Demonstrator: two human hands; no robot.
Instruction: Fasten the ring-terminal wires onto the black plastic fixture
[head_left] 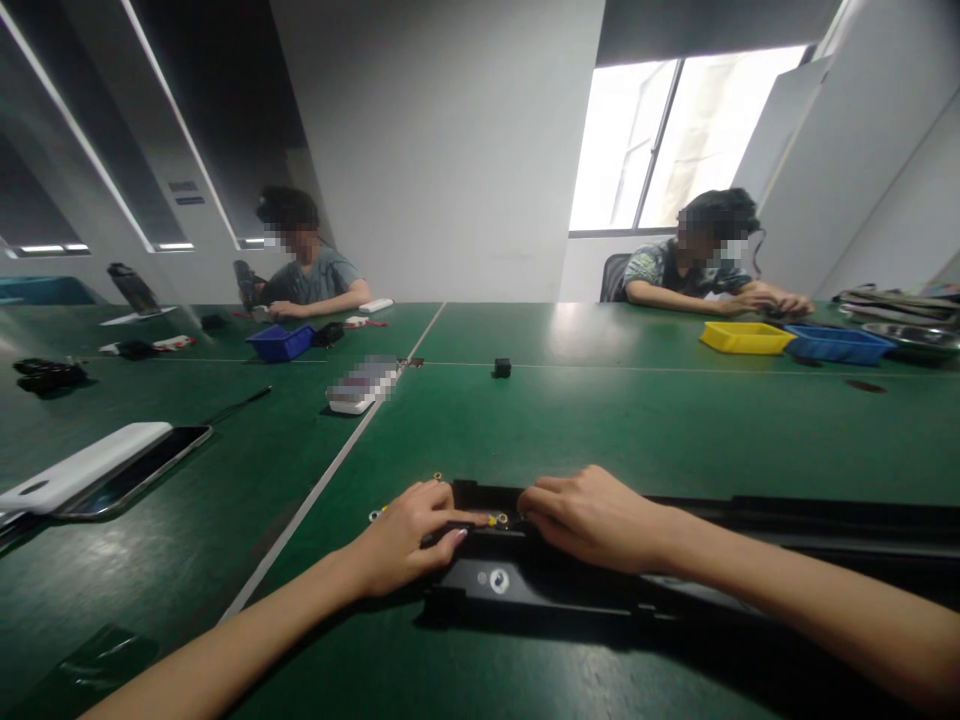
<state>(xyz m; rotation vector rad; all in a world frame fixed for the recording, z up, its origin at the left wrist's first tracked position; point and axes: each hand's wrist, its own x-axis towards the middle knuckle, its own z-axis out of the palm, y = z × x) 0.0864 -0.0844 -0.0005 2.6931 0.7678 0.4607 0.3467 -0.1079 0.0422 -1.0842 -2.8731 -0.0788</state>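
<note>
A long black channel-shaped housing (555, 590) lies across the table in front of me, its left end under my hands. My left hand (412, 535) is closed at that end, forefinger stretched along the channel and thumb low against its near wall. A yellow-sleeved ring terminal (501, 519) shows at the forefinger's tip, and more ring terminals (375, 516) stick out on the hand's far left side. Inside the channel, my right hand (589, 515) has its fingers curled down in a pinch just right of that terminal. What those fingertips hold is hidden.
A white device (90, 465) and a phone (142, 480) lie at left. Farther off are a small black cube (502, 368), a blue bin (280, 342), a yellow bin (746, 337) and another blue bin (840, 345). Two people (311, 265) sit across the green table (637, 420).
</note>
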